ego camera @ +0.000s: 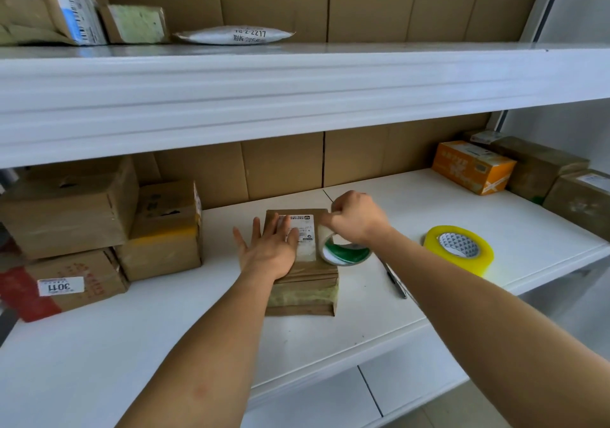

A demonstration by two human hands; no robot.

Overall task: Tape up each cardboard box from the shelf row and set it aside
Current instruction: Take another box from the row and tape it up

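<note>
A small brown cardboard box (pixel 303 290) with a white label lies on the white shelf (pixel 171 312) in the middle of the view. My left hand (pixel 269 246) presses flat on its top, fingers straight and spread. My right hand (pixel 355 218) grips a clear tape roll with a green-and-white core (pixel 346 252), held on the box's right edge. Shiny tape bands cover the box's near side.
A yellow tape roll (pixel 460 249) lies to the right, with a dark pen (pixel 396 279) between it and the box. Stacked brown boxes (pixel 99 226) stand at the left. An orange box (pixel 472 167) and more brown boxes (pixel 541 167) sit at the right. The upper shelf (pixel 297 91) holds parcels.
</note>
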